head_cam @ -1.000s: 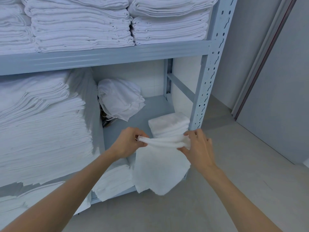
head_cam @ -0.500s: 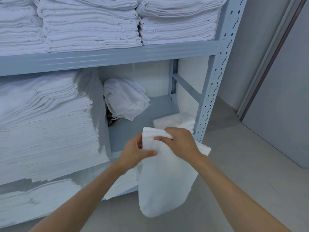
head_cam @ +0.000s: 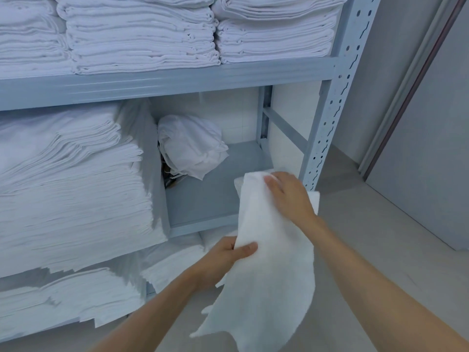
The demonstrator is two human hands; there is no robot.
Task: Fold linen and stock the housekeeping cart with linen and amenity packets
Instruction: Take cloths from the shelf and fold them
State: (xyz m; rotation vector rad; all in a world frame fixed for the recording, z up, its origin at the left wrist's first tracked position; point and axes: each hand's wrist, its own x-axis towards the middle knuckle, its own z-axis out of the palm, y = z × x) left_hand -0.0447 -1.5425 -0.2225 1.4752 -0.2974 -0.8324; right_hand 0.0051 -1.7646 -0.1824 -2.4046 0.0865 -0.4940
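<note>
White towel (head_cam: pixel 269 275) hangs long and limp; right hand (head_cam: pixel 289 196) grips its top, left hand (head_cam: pixel 223 260), now lower, pinches its edge.

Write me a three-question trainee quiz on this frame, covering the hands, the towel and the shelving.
1. True or false: both hands hold the white towel.
2. Which hand has its grip on the towel's upper end? A) left hand B) right hand C) neither
3. Fill in: the loose white bundle lies on the ___ shelf, beside the tall stack of folded sheets.

Key: 1 true; 2 B; 3 middle.
</note>
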